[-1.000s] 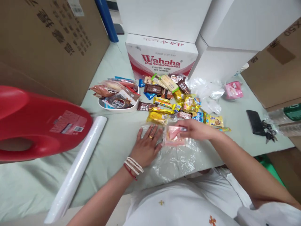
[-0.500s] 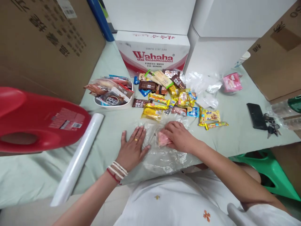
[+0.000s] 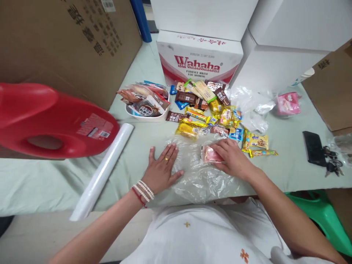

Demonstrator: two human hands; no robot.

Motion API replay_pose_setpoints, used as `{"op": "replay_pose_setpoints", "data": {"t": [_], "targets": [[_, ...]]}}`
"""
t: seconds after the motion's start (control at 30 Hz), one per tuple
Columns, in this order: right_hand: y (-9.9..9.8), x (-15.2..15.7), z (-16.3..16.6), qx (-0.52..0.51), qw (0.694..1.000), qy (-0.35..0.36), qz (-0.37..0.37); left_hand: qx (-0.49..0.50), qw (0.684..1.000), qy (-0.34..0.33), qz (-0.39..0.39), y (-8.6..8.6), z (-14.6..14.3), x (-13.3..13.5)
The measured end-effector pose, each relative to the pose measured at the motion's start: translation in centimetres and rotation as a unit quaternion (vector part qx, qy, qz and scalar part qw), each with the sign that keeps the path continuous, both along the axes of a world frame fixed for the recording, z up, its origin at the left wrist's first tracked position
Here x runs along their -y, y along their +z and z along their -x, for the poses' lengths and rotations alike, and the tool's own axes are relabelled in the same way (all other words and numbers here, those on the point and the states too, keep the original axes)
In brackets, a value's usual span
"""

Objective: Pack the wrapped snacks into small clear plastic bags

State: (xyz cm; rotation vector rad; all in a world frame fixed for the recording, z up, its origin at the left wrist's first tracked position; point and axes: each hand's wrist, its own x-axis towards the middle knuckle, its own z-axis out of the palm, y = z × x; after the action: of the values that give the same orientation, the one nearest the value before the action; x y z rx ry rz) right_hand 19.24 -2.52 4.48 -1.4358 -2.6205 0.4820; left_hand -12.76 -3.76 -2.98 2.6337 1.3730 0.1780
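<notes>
My left hand (image 3: 161, 168) lies flat with its fingers spread, on the left edge of a clear plastic bag (image 3: 203, 187) spread over the cloth. Over the bag, my right hand (image 3: 232, 156) has its fingers closed on a small pink wrapped snack packet (image 3: 211, 154). The fingers hide the packet's right end. Just beyond both hands lies a pile of wrapped snacks, among them a yellow packet (image 3: 187, 131), a brown cocoa bar (image 3: 176, 117) and a blue packet (image 3: 235, 134).
A white tub (image 3: 148, 118) full of snack packets stands left of the pile. Nearer are a red jug (image 3: 68, 143) and a white roll (image 3: 104, 168). At right lie crumpled clear plastic (image 3: 247, 99), a pink pack (image 3: 288, 103), a black phone-like object (image 3: 314, 148) and keys (image 3: 333, 165). Behind stands a Wahaha carton (image 3: 199, 55).
The view has swung left, so the table's things sit farther right. My right hand has shifted the pink packet a little to the right over the bag. My left hand stays flat.
</notes>
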Motion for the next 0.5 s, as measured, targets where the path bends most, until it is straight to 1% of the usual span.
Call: {"op": "replay_pose_setpoints", "data": {"t": [0.1,0.2,0.27,0.33,0.4,0.43,0.5], "targets": [[0.6,-0.5,1.9,-0.016,0.999,0.031,-0.019,-0.005,1.0,-0.005,0.0,-0.1,0.1,0.0],[-0.5,-1.4,4.5,0.008,0.997,0.076,0.005,0.0,1.0,-0.003,-0.021,-0.1,0.3,0.2],[-1.5,-1.9,5.2,0.015,0.995,0.091,0.027,0.012,0.999,0.005,-0.052,0.1,0.6,0.4],[-1.9,-1.5,4.5,-0.012,0.996,0.086,0.03,0.03,0.996,-0.005,-0.085,0.5,1.2,0.7],[-1.6,0.1,2.5,-0.072,0.994,0.075,0.017,0.049,0.993,-0.053,-0.095,1.0,2.0,1.0],[-1.3,1.3,1.3,-0.104,0.992,0.073,0.015,0.06,0.991,-0.091,-0.08,1.3,2.6,1.2],[-0.9,4.1,-1.1,-0.142,0.986,0.084,0.03,0.091,0.981,-0.171,-0.015,1.8,3.6,1.4]]}}
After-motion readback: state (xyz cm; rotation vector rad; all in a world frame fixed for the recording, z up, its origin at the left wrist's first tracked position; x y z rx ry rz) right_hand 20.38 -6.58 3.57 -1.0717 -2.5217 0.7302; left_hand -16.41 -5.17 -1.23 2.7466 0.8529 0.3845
